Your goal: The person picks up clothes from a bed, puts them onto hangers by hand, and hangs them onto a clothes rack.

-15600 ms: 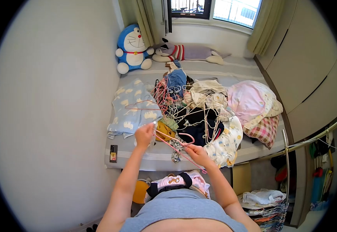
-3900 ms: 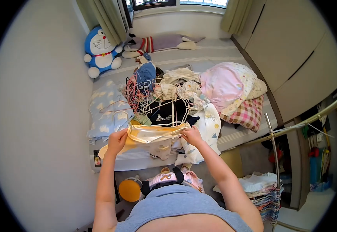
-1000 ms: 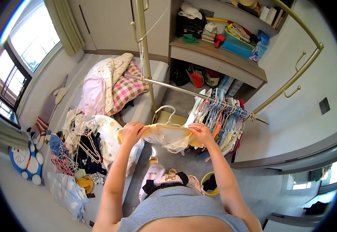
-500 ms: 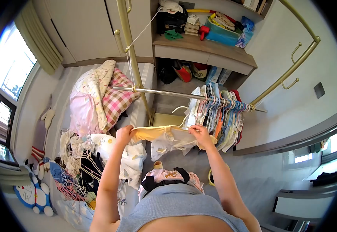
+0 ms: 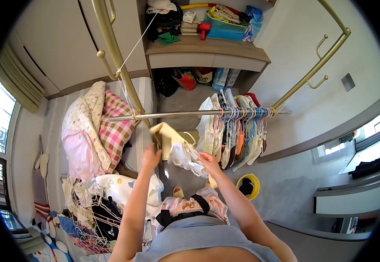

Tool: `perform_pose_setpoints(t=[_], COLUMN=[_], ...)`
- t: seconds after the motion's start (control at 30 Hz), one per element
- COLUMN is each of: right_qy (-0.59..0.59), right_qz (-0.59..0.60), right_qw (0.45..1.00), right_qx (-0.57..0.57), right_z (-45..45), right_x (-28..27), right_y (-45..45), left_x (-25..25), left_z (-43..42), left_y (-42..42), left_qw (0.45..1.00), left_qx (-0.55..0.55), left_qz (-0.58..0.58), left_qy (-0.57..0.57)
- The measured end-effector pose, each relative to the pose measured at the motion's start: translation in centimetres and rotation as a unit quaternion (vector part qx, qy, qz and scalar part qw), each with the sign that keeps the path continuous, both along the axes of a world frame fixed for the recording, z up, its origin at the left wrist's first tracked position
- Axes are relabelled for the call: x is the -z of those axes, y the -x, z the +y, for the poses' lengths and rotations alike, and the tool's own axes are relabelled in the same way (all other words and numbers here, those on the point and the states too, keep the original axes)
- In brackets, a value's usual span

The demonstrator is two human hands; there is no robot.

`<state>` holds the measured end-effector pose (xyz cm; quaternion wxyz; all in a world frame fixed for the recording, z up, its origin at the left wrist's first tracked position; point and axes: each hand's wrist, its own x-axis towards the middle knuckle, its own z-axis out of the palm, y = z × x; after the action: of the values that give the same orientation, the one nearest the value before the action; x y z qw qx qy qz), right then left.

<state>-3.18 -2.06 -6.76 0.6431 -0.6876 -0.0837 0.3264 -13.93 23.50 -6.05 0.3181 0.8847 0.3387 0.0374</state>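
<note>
A yellow and white garment [image 5: 182, 150] hangs in front of me, partly folded over, with the pale hook of a clothes hanger [image 5: 191, 137] showing above it. My right hand [image 5: 209, 163] is closed on its right side; the fingertips are partly hidden by cloth. My left hand [image 5: 151, 157] is apart from the garment, to its left, with the fingers apart and slightly blurred. Beyond the garment, a metal rail [image 5: 172, 115] carries many small clothes on hangers [image 5: 238, 131] at its right part.
A bed at left holds a checked pillow [image 5: 116, 131], a floral quilt [image 5: 83, 122] and a heap of loose hangers [image 5: 98, 214]. On the floor at right stands a yellow bucket [image 5: 253, 187]. Gold posts [image 5: 124, 65] support the rail; a desk [image 5: 207, 49] stands behind.
My left hand has let go of the garment's left end and moved off. The yellow cloth has swung and bunched toward my right hand. The view has shifted, bringing the bucket into sight.
</note>
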Motion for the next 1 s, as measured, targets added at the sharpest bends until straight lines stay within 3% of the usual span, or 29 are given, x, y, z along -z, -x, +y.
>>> perform_pose_setpoints(t=[0.23, 0.4, 0.63, 0.67, 0.77, 0.8, 0.87, 1.0], right_qy=[-0.161, -0.122, 0.031, 0.069, 0.168, 0.243, 0.368, 0.447], right_qz=[0.143, 0.167, 0.177, 0.147, -0.088, -0.155, -0.339, -0.385], right_qw=[0.97, 0.965, 0.972, 0.977, 0.976, 0.957, 0.861, 0.79], right_qx=[0.114, 0.159, 0.152, 0.142, 0.103, 0.008, -0.088, -0.167], right_z=[5.4, 5.4, 3.3, 3.1, 1.9, 1.3, 0.9, 1.0], right_x=[3.6, 5.3, 10.7, 11.6, 14.5, 14.5, 9.4, 9.2], right_y=[-6.2, -11.9, -18.5, -19.2, -20.5, -21.3, -20.8, -21.5], left_x=[-2.2, -3.2, -4.0, -3.5, -3.4, -3.6, -4.7, -3.7], left_z=[-8.5, -11.8, -14.9, -15.0, -15.7, -15.8, -16.1, -16.7], left_y=[-5.0, -7.9, -11.0, -11.2, -11.5, -11.5, -11.1, -9.4], left_qw=[0.993, 0.99, 0.994, 0.994, 0.994, 0.995, 0.992, 0.987], left_qx=[0.055, 0.058, 0.025, 0.02, -0.011, -0.025, -0.061, -0.127], left_qz=[-0.082, -0.101, -0.083, -0.087, -0.085, -0.079, -0.07, -0.058], left_qy=[0.072, 0.081, 0.071, 0.068, 0.061, 0.063, 0.084, 0.078])
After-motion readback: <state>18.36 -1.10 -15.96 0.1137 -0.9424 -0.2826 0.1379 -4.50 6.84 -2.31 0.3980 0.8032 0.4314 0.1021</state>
